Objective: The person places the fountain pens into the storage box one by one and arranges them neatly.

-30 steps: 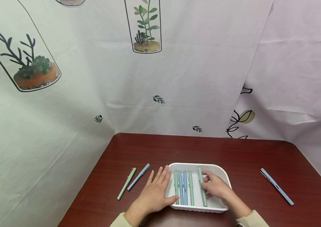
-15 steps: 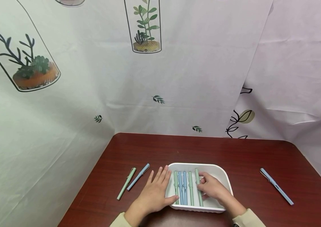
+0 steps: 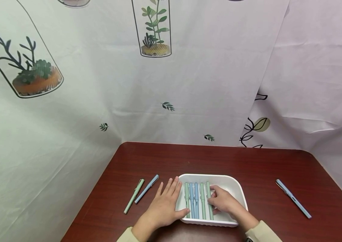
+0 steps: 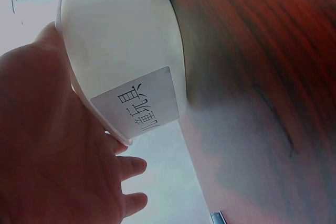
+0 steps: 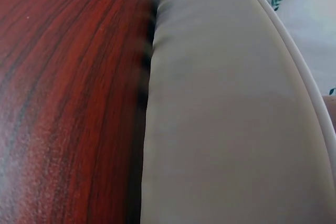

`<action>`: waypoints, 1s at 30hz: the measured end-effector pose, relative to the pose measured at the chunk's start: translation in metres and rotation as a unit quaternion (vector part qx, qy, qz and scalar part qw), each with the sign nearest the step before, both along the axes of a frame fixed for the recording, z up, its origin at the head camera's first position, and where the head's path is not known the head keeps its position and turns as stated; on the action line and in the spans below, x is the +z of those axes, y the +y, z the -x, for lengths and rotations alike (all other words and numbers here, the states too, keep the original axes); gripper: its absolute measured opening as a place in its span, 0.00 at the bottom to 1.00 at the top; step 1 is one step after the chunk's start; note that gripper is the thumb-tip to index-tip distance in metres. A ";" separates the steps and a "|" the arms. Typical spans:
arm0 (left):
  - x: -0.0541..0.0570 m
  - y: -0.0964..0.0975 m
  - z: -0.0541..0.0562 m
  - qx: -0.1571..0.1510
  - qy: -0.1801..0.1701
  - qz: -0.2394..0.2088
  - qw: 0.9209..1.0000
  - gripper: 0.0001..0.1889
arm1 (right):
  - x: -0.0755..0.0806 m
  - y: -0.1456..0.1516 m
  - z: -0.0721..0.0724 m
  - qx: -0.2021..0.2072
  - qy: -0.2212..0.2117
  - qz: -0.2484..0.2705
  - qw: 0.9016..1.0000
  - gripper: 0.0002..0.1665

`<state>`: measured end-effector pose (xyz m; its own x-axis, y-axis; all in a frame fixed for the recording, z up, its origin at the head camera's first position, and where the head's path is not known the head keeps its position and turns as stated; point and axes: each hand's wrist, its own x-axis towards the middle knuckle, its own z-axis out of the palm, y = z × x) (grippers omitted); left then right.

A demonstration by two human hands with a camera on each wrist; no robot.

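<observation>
Compared with the frame from one second earlier, the held green pen (image 3: 210, 211) lies farther left inside the white tray (image 3: 230, 184) and stands straighter in the frame; the right hand (image 3: 223, 200) has shifted left with it. The left hand (image 3: 165, 206) keeps its place at the tray's left rim, and the loose pens at either side lie as before.

The held green pen is in the lower center of the frame, just right of the tray's row of two outer green pens (image 3: 203, 200) and two middle blue pens (image 3: 196, 200). Its long axis runs nearly up and down the frame, almost parallel to the row; the upper end points toward the far rim and leans slightly left, and the lower end points to the near rim.

The right fingers pinch this pen from its right side. The left fingers are straight and spread, gripping nothing. On the desk (image 3: 249, 161), a loose green pen (image 3: 134, 196) and a loose blue pen (image 3: 146, 189) slant at lower left, their upper ends leaning right; a further blue pen (image 3: 293, 198) slants the opposite way at lower right.
</observation>
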<state>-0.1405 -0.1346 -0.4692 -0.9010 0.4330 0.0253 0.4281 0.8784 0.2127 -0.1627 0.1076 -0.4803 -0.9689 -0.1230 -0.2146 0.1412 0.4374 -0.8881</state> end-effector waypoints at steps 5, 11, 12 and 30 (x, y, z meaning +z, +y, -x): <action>-0.001 0.000 0.000 0.001 0.000 0.003 1.000 0.50 | -0.001 -0.003 -0.001 0.005 0.003 -0.010 1.000 0.35; -0.001 0.000 0.000 0.001 -0.001 0.002 1.000 0.50 | -0.001 -0.004 -0.001 0.008 0.006 -0.027 1.000 0.34; -0.001 0.000 0.000 0.001 0.000 0.002 1.000 0.50 | -0.001 -0.005 -0.001 0.008 0.006 -0.029 1.000 0.34; -0.002 0.000 0.000 0.000 0.005 -0.001 1.000 0.50 | 0.018 0.018 -0.002 0.010 0.100 -0.127 0.987 0.33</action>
<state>-0.1408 -0.1348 -0.4717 -0.9004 0.4337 0.0349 0.4310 0.8777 0.2094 -0.1607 0.1260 -0.4625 -0.9930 -0.1089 -0.0461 -0.0360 0.6500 -0.7591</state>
